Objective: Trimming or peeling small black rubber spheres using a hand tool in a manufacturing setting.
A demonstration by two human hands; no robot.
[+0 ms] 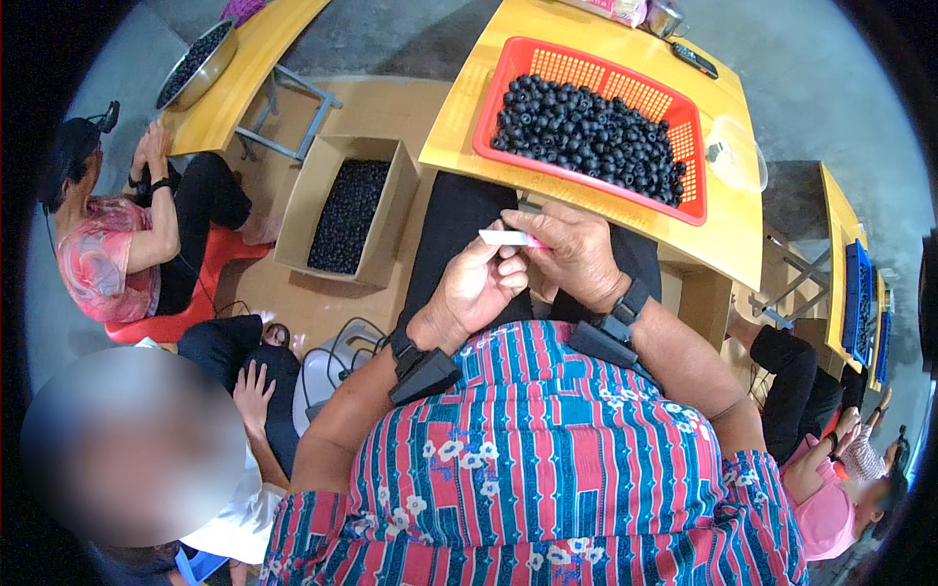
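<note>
Above my lap both hands are close together. My right hand (pixel 578 256) pinches a small flat white strip (pixel 502 237) with a slanted end and a pinkish part at the fingers. My left hand (pixel 476 286) is closed, fingers curled in and thumb beside the strip's left end; whether anything is inside those fingers is hidden. Just beyond the hands, a red plastic basket (pixel 486 125) stands on the yellow table (pixel 451 139). Small round black pieces (pixel 586 127), many with a hole showing, fill much of it.
A cardboard box (pixel 389 210) of small black pieces stands on the floor to the left. On my table are a clear plastic container (pixel 747 156) and a dark handheld device (pixel 695 61). People sit on both sides, and a metal bowl (pixel 223 70) rests on the left table.
</note>
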